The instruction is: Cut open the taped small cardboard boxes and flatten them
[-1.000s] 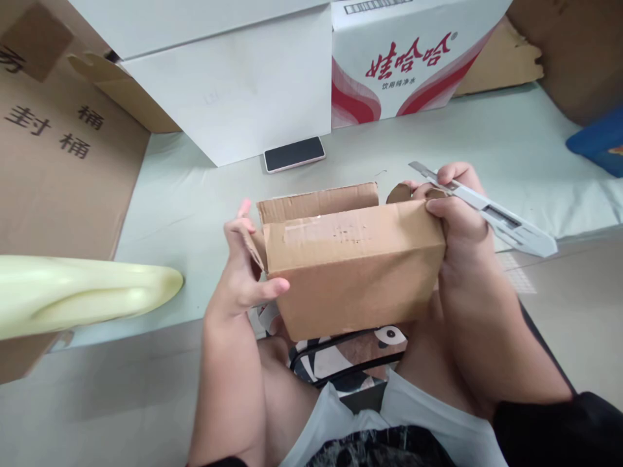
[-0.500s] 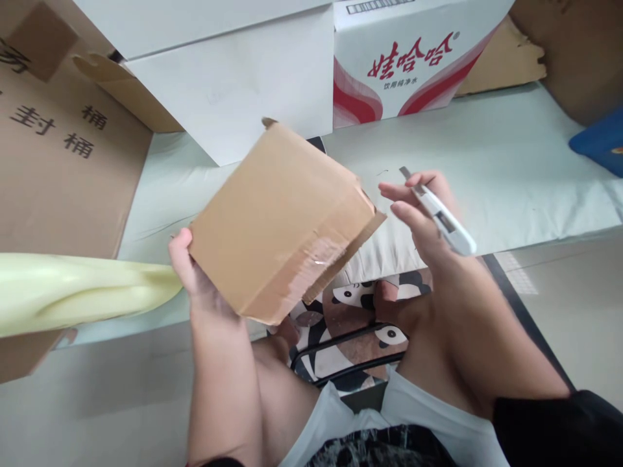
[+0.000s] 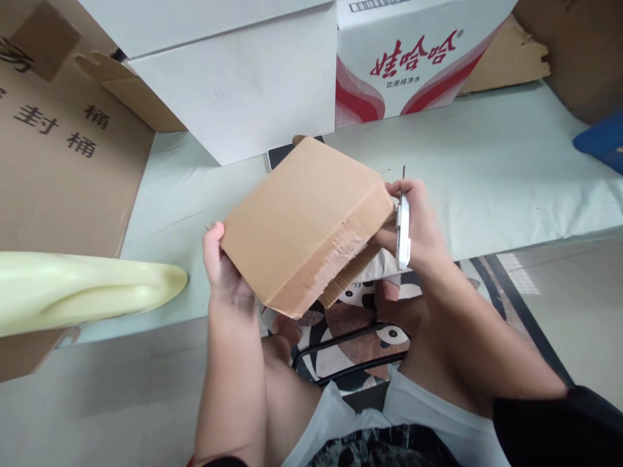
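A small brown cardboard box (image 3: 302, 217) hangs tilted over the bench edge, one flap at its near right end standing apart and torn along the taped seam. My left hand (image 3: 226, 269) grips its left corner, thumb on top and the other fingers mostly hidden beneath. At the right end, my right hand (image 3: 416, 224) is closed around a white box cutter (image 3: 403, 233) with its blade out, pointing away from me. Fingers of that same hand touch the box's right end near the open flap; their tips are partly hidden.
A pale green cloth covers the bench (image 3: 477, 162). Behind stand a white box (image 3: 243, 97) and a white-and-red carton (image 3: 403, 71). A large cardboard box (image 3: 63, 168) and a pale yellow object (image 3: 87, 292) are at left. A dark flat device (image 3: 282, 155) lies behind the small box.
The box has shifted right and turned slightly in my left hand. My right hand has come in to touch its right end, and the box cutter has swung more upright.
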`<state>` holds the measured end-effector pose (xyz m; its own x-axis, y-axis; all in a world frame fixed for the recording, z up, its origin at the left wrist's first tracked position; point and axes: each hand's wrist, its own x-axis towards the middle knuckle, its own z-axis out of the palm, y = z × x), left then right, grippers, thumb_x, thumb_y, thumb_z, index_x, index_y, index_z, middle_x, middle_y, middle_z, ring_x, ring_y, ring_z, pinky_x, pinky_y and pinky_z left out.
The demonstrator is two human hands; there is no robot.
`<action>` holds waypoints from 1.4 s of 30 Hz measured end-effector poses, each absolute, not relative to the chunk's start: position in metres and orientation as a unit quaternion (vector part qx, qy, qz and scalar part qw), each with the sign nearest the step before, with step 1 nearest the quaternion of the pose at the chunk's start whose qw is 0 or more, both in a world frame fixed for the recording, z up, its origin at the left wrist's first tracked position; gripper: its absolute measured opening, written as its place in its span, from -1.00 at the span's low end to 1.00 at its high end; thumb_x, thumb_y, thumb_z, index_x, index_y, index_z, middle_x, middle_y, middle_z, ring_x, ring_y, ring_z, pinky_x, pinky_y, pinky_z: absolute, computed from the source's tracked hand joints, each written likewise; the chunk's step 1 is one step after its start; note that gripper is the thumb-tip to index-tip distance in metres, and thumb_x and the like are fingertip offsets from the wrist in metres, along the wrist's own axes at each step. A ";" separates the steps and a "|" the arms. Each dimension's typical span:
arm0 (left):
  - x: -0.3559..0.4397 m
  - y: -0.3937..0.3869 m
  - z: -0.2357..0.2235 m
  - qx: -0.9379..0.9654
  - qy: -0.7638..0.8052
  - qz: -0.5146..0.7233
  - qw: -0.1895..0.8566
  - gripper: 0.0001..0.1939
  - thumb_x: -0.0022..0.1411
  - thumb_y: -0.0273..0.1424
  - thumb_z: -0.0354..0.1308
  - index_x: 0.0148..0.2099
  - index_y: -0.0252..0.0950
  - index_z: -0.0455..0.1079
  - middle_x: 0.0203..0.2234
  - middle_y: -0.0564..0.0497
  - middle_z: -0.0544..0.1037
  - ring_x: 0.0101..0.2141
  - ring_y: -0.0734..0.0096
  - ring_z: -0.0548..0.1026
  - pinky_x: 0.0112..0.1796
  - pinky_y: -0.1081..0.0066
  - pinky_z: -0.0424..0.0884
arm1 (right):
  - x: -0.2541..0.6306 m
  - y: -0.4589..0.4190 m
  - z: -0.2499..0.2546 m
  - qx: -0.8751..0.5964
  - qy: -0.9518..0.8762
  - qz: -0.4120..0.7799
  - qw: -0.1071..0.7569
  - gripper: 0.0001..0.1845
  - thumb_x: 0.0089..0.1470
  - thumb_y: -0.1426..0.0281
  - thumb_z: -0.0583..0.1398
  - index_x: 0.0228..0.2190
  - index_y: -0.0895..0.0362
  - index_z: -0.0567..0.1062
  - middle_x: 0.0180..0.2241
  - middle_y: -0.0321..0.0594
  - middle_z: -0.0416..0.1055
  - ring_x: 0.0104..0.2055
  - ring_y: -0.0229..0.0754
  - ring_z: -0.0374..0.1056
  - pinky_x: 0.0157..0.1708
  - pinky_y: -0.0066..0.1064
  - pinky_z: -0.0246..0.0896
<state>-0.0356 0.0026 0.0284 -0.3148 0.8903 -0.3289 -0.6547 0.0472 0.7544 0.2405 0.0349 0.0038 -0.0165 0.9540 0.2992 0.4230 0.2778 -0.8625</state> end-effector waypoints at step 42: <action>-0.018 0.010 0.013 0.155 0.442 0.672 0.574 -0.46 -0.05 0.02 0.32 -0.08 -0.18 0.45 -0.24 -0.05 0.58 -0.27 0.18 0.56 -0.37 0.31 0.46 | 0.202 0.007 0.007 -0.398 -0.787 0.239 0.406 -0.53 -0.05 0.31 0.24 -0.20 -0.03 0.06 -0.31 -0.32 0.27 -0.16 -0.04 0.31 0.23 0.15 -0.06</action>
<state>-0.0183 0.0103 0.0132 -0.2935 0.9081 -0.2987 -0.6334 0.0492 0.7723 0.2016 0.0072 0.0069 -0.3538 0.8207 0.4486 0.4332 0.5689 -0.6991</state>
